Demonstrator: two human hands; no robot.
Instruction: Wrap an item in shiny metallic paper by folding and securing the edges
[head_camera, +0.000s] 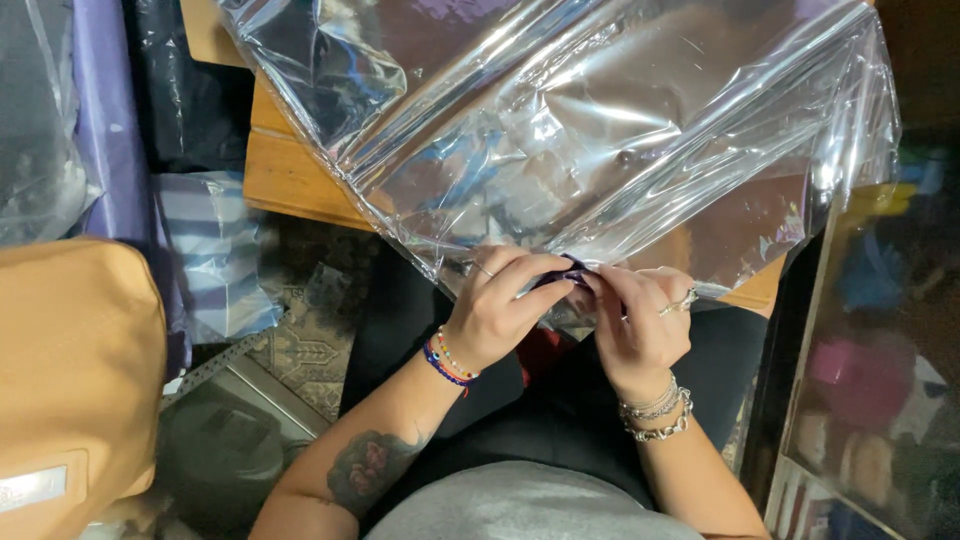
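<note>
We look down at our two hands meeting at the near edge of a large sheet of clear cellophane (600, 130), which spreads away from us over a wooden table (285, 175) and shines with creases and glare. Our left hand (495, 315) curls in from the left, its fingers (540, 268) bent and closed on a small dark purple piece (570, 270) right at the cellophane's lower edge. Our right hand (640, 325) comes in from the right, fingertips (605, 285) pinched tight against the same purple piece, so both sets of fingers touch one another around it. Only a sliver of the piece shows between the fingertips; we cannot tell what it is. The cellophane edge lies just above and under the fingers, gathered where they pinch. The left wrist wears beaded bracelets (448, 362), the right wrist silver chain bracelets (655, 410). To the left stands a tan bag (75, 360), and a striped fabric bundle in plastic (215, 250) lies beside the table.
</note>
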